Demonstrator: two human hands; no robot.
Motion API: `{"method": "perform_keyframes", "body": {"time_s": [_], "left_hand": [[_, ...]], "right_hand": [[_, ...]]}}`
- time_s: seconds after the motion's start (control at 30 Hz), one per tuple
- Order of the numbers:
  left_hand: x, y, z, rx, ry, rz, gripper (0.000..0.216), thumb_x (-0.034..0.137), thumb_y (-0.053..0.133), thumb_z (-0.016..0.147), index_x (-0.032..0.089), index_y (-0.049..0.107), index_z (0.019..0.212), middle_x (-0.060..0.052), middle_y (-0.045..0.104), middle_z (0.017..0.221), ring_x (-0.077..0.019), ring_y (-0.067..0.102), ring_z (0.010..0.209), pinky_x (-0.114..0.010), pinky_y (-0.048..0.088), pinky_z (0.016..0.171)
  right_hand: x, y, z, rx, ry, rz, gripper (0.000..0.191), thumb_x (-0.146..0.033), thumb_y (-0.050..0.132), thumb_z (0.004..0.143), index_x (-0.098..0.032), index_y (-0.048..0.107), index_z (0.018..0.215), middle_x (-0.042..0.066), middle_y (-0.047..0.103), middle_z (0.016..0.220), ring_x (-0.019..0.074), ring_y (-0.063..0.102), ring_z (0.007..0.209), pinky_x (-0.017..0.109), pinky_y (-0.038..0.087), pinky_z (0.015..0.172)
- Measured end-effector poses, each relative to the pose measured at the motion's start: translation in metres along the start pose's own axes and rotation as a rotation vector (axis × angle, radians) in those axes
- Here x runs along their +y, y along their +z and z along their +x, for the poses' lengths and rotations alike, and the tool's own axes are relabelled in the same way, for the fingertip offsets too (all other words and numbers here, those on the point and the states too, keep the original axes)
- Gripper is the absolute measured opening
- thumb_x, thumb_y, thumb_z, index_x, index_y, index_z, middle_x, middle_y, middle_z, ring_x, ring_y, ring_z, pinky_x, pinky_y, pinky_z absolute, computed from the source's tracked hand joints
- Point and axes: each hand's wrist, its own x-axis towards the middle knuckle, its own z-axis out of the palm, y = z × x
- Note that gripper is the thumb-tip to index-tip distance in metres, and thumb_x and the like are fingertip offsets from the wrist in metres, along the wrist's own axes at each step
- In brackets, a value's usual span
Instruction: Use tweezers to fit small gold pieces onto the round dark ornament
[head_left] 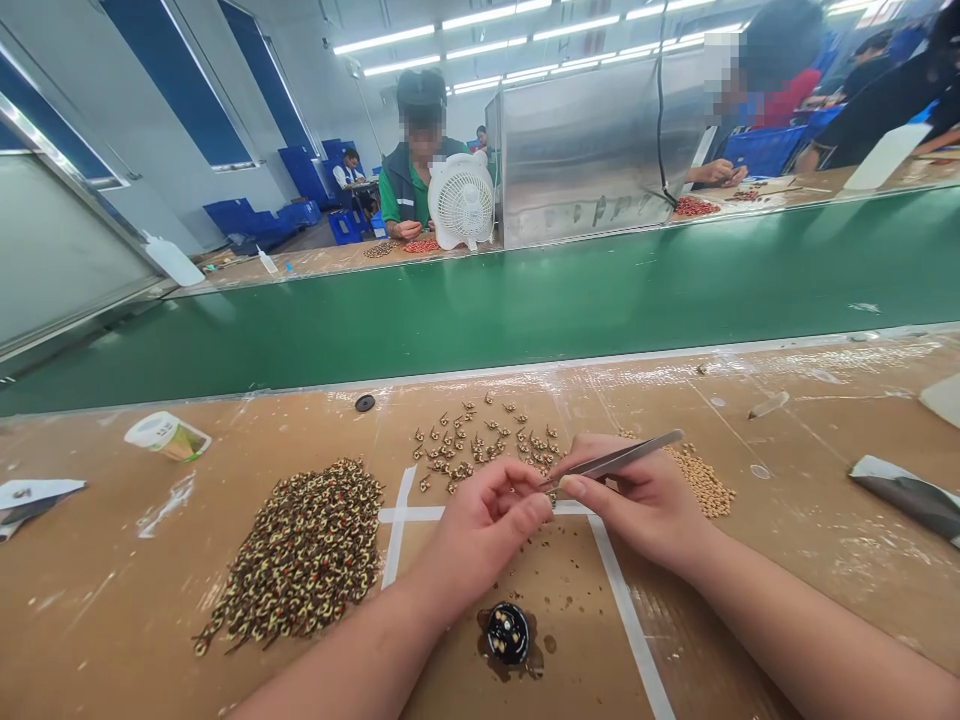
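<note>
My right hand point(637, 505) grips a pair of metal tweezers point(626, 458), their tips pointing left toward the other hand. Thumb and fingers of my left hand point(499, 515) are pinched together at those tips, around a tiny part too small to make out. Just beyond both hands lie several small brown-and-cream pieces point(457, 440), spread apart. A pile of small tan beads point(701, 480) is partly hidden behind my right hand. Left of my left arm sits a large heap of dark brown and cream pieces with red specks point(307, 550). Between my forearms stands a small round black dish point(508, 633) with bits in it.
White tape strips point(622, 610) mark the brown tabletop point(90, 590). A paper cup point(169, 437) lies tilted at left, near a black disc point(364, 403). Beyond runs a green belt point(450, 325). Across it are a white fan point(461, 200), a metal panel point(581, 150) and people at work.
</note>
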Motion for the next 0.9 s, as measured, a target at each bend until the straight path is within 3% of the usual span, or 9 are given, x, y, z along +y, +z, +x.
{"method": "perform_keyframes", "body": {"time_s": [0.1,0.3,0.43,0.63,0.77,0.9], "left_hand": [[0.001,0.0,-0.001,0.026,0.021,0.166,0.035,0.053,0.077,0.095,0.019,0.074,0.092,-0.003,0.069,0.082,-0.0137,0.055,0.073,-0.027,0.041,0.067],[0.005,-0.003,-0.004,0.038,0.133,0.333,0.038,0.05,0.065,0.104,0.019,0.077,0.086,-0.002,0.067,0.075,-0.0137,0.053,0.068,-0.029,0.04,0.066],[0.006,-0.004,-0.004,0.081,0.165,0.351,0.038,0.049,0.062,0.105,0.02,0.075,0.084,-0.003,0.072,0.08,-0.0154,0.059,0.074,-0.03,0.044,0.07],[0.01,-0.004,-0.003,0.123,0.154,0.323,0.039,0.05,0.063,0.104,0.02,0.073,0.081,-0.004,0.072,0.079,-0.0161,0.061,0.075,-0.029,0.046,0.07],[0.01,-0.005,-0.001,0.247,0.139,0.201,0.038,0.05,0.065,0.102,0.02,0.07,0.078,-0.003,0.07,0.073,-0.0149,0.059,0.068,-0.028,0.046,0.068],[0.006,-0.009,0.001,0.358,0.179,0.123,0.05,0.056,0.062,0.103,0.02,0.061,0.069,0.001,0.06,0.063,-0.0125,0.049,0.058,-0.026,0.039,0.06]], "right_hand": [[-0.001,0.001,0.0,-0.019,-0.019,0.008,0.017,-0.027,0.07,0.103,-0.022,0.081,0.091,0.001,0.071,0.073,0.0131,0.064,0.066,0.028,0.046,0.058],[-0.004,0.001,0.003,-0.056,0.066,0.011,0.023,-0.031,0.07,0.102,-0.022,0.081,0.085,0.002,0.072,0.073,0.0135,0.065,0.067,0.029,0.048,0.061],[-0.004,0.001,0.003,0.022,0.212,0.071,0.024,-0.042,0.074,0.098,-0.021,0.083,0.095,0.004,0.073,0.078,0.0135,0.064,0.065,0.027,0.046,0.057],[0.001,-0.003,0.0,0.115,0.351,0.247,0.041,-0.057,0.071,0.099,-0.018,0.081,0.092,-0.005,0.047,0.052,0.0082,0.041,0.045,0.025,0.03,0.045],[0.002,-0.009,-0.001,0.278,0.354,0.281,0.038,-0.055,0.072,0.1,-0.018,0.081,0.092,-0.003,0.051,0.057,0.0085,0.041,0.046,0.025,0.028,0.043],[-0.002,-0.005,0.001,0.067,0.317,0.192,0.029,-0.047,0.074,0.098,-0.02,0.083,0.094,0.003,0.066,0.069,0.0123,0.055,0.056,0.027,0.044,0.051]]}}
